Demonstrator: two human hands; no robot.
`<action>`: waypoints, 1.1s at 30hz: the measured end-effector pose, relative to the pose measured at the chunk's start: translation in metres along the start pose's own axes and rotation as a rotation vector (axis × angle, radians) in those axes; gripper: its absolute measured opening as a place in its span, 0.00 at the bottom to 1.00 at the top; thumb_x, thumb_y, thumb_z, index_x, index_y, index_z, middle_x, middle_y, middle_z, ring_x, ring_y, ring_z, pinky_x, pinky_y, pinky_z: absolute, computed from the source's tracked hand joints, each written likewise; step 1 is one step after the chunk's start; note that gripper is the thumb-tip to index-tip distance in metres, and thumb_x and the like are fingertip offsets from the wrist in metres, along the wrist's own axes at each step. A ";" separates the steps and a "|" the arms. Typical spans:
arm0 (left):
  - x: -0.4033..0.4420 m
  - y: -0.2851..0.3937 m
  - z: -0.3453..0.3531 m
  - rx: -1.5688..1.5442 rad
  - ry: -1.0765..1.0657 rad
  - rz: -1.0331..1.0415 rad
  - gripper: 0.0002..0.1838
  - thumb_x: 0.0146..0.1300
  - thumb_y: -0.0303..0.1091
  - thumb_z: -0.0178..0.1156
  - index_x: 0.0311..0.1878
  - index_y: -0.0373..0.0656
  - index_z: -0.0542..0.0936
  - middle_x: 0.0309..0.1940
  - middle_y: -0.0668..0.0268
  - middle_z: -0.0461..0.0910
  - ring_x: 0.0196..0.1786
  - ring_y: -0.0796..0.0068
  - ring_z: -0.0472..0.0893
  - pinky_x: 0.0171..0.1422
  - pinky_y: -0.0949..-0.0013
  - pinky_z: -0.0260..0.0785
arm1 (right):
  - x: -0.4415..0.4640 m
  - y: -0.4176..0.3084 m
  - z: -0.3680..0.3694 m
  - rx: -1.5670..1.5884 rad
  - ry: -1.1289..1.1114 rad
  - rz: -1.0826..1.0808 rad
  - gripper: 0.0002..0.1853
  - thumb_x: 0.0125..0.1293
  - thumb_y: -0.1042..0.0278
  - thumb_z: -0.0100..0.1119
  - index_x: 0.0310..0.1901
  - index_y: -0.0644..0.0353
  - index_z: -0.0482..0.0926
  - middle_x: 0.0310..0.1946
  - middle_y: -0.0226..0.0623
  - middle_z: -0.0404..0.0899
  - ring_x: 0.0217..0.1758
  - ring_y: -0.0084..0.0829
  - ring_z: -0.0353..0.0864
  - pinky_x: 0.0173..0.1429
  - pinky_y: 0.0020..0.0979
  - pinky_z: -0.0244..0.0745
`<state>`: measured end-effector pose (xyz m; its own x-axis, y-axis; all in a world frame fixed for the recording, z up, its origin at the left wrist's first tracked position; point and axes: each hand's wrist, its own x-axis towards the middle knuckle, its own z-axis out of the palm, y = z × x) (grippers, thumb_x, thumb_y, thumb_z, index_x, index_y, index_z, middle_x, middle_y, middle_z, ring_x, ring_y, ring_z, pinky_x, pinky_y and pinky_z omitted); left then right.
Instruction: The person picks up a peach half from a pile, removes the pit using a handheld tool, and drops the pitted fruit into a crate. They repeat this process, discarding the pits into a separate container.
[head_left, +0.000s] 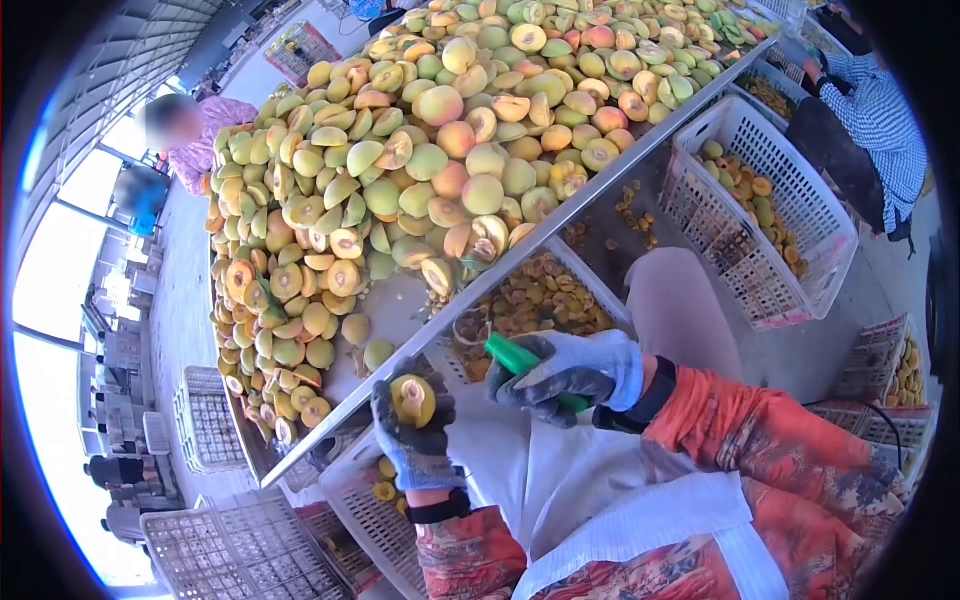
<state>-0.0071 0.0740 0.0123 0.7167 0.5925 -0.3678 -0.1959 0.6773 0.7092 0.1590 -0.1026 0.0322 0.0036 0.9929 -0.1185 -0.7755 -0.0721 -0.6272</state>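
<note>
My left hand (pixel 415 425), in a grey-coated work glove, is closed around a halved peach-like fruit (pixel 412 398) with its yellow cut face turned up. A brownish centre shows in that face; whether it is the stone or its hollow I cannot tell. My right hand (pixel 575 375), gloved the same way, grips the green handle of a pitting tool (pixel 512 354). A thin curved metal loop juts from the tool's far end, apart from the fruit. Beyond both hands, a big heap of halved and whole-looking fruit (pixel 420 180) lies on a metal-edged table (pixel 390 305).
Below the table edge stands a crate of small fruit pieces (pixel 540 300). A white crate (pixel 790 170) with fruit is at the right, another (pixel 375 520) beneath my left hand. Stacked crates (pixel 235 545) sit lower left. Other people (pixel 215 135) are around the table.
</note>
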 end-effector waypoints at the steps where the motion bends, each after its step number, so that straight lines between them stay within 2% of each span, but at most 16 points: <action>1: -0.009 0.008 -0.021 0.244 0.167 0.162 0.25 0.62 0.54 0.46 0.51 0.44 0.72 0.34 0.58 0.78 0.24 0.64 0.78 0.24 0.64 0.72 | -0.002 -0.004 -0.010 0.006 -0.006 0.000 0.15 0.54 0.65 0.63 0.40 0.63 0.73 0.22 0.28 0.72 0.14 0.18 0.69 0.16 0.20 0.65; 3: -0.024 0.022 -0.069 0.337 0.407 0.277 0.22 0.60 0.46 0.53 0.52 0.42 0.71 0.36 0.57 0.78 0.26 0.63 0.79 0.24 0.67 0.73 | -0.003 -0.003 -0.030 -0.405 0.311 -0.027 0.12 0.55 0.65 0.62 0.37 0.61 0.73 0.23 0.29 0.72 0.15 0.18 0.69 0.17 0.20 0.66; 4: -0.032 0.029 -0.141 1.040 0.358 0.409 0.20 0.57 0.35 0.55 0.53 0.41 0.71 0.40 0.56 0.77 0.33 0.63 0.80 0.27 0.67 0.75 | -0.006 -0.001 -0.038 -0.390 0.313 -0.033 0.12 0.55 0.65 0.62 0.37 0.61 0.73 0.23 0.29 0.72 0.15 0.18 0.69 0.17 0.20 0.66; 5: -0.045 0.034 -0.155 0.494 0.531 0.321 0.22 0.53 0.27 0.52 0.54 0.40 0.70 0.44 0.56 0.75 0.38 0.62 0.79 0.30 0.67 0.76 | -0.008 0.000 -0.046 -0.365 0.375 0.009 0.12 0.54 0.66 0.62 0.37 0.60 0.73 0.23 0.30 0.72 0.16 0.20 0.70 0.19 0.22 0.66; 6: -0.061 0.037 -0.132 0.427 0.635 0.337 0.24 0.49 0.21 0.49 0.53 0.39 0.70 0.44 0.59 0.75 0.39 0.62 0.78 0.32 0.64 0.77 | -0.009 0.000 -0.052 -0.342 0.435 0.056 0.12 0.53 0.66 0.63 0.37 0.60 0.74 0.22 0.30 0.72 0.18 0.22 0.70 0.21 0.23 0.66; 9: -0.073 0.042 -0.283 0.987 0.707 0.238 0.33 0.46 0.14 0.53 0.60 0.38 0.65 0.53 0.59 0.70 0.51 0.72 0.74 0.49 0.76 0.70 | -0.013 -0.005 -0.054 -0.439 0.472 0.047 0.11 0.53 0.65 0.62 0.36 0.58 0.73 0.23 0.30 0.72 0.20 0.21 0.70 0.22 0.24 0.64; 11: -0.041 0.048 -0.262 1.449 0.568 0.641 0.32 0.49 0.16 0.53 0.62 0.37 0.63 0.56 0.59 0.68 0.55 0.72 0.72 0.52 0.74 0.69 | -0.011 -0.002 -0.065 -0.473 0.458 0.090 0.14 0.53 0.63 0.62 0.37 0.60 0.72 0.23 0.30 0.73 0.16 0.17 0.71 0.18 0.19 0.66; 14: 0.043 0.059 -0.077 0.898 0.352 0.388 0.28 0.53 0.16 0.50 0.61 0.33 0.64 0.60 0.57 0.66 0.53 0.70 0.74 0.53 0.75 0.68 | -0.007 -0.003 -0.067 -0.377 0.469 0.086 0.16 0.53 0.61 0.64 0.38 0.60 0.72 0.24 0.29 0.73 0.16 0.17 0.71 0.19 0.19 0.67; 15: 0.070 0.045 -0.050 1.390 -0.016 0.769 0.29 0.52 0.13 0.47 0.61 0.38 0.66 0.60 0.57 0.65 0.52 0.71 0.75 0.52 0.75 0.69 | -0.006 -0.003 -0.067 -0.446 0.502 0.070 0.16 0.53 0.61 0.64 0.38 0.60 0.72 0.24 0.29 0.73 0.16 0.17 0.71 0.19 0.19 0.67; 17: 0.117 0.026 0.031 1.412 0.031 0.458 0.30 0.51 0.17 0.51 0.61 0.45 0.67 0.60 0.56 0.65 0.52 0.66 0.75 0.53 0.70 0.69 | -0.007 -0.002 -0.072 -0.511 0.548 0.043 0.16 0.53 0.61 0.64 0.38 0.60 0.72 0.24 0.28 0.73 0.16 0.17 0.71 0.20 0.19 0.68; 19: 0.149 0.000 0.063 2.409 -0.023 0.673 0.31 0.49 0.23 0.59 0.61 0.50 0.69 0.60 0.54 0.64 0.53 0.60 0.74 0.54 0.64 0.68 | -0.012 0.002 -0.079 -0.749 0.600 0.113 0.17 0.53 0.61 0.65 0.39 0.60 0.71 0.25 0.29 0.73 0.16 0.17 0.71 0.20 0.19 0.68; 21: 0.159 -0.007 0.071 2.466 0.001 0.683 0.31 0.47 0.26 0.62 0.59 0.49 0.70 0.59 0.54 0.65 0.53 0.56 0.73 0.55 0.62 0.67 | -0.022 -0.008 -0.077 -0.658 0.591 0.040 0.18 0.53 0.61 0.65 0.39 0.60 0.71 0.24 0.29 0.73 0.16 0.17 0.71 0.20 0.19 0.68; 23: 0.162 -0.008 0.066 2.527 0.041 0.675 0.31 0.45 0.29 0.65 0.57 0.47 0.71 0.58 0.54 0.66 0.53 0.53 0.72 0.56 0.60 0.66 | -0.032 -0.011 -0.078 -0.620 0.567 0.196 0.22 0.52 0.56 0.63 0.48 0.55 0.73 0.36 0.38 0.78 0.33 0.29 0.79 0.36 0.31 0.72; 28: 0.132 0.005 0.016 1.008 0.084 0.572 0.21 0.47 0.27 0.65 0.47 0.42 0.71 0.40 0.59 0.76 0.42 0.63 0.78 0.42 0.64 0.74 | -0.029 0.000 -0.072 -0.509 0.533 0.186 0.24 0.52 0.55 0.62 0.49 0.59 0.71 0.34 0.42 0.77 0.30 0.33 0.79 0.35 0.33 0.73; 30: 0.079 0.020 0.053 0.436 0.129 0.383 0.21 0.50 0.26 0.62 0.48 0.42 0.69 0.37 0.58 0.76 0.33 0.68 0.79 0.31 0.69 0.75 | -0.023 0.012 -0.067 -0.982 0.541 0.048 0.25 0.53 0.51 0.59 0.47 0.60 0.71 0.35 0.46 0.77 0.31 0.41 0.79 0.36 0.37 0.72; 33: 0.041 0.016 0.044 0.000 0.055 0.206 0.26 0.57 0.45 0.55 0.57 0.43 0.66 0.33 0.63 0.74 0.24 0.74 0.70 0.26 0.73 0.64 | -0.015 0.000 -0.022 -1.368 0.477 -0.032 0.25 0.54 0.49 0.57 0.46 0.60 0.70 0.36 0.48 0.77 0.32 0.48 0.78 0.37 0.40 0.71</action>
<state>0.0486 0.0896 0.0353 0.6242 0.7410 -0.2476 -0.3344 0.5398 0.7725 0.1733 -0.1196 0.0170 0.4267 0.8902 -0.1599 0.4267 -0.3540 -0.8322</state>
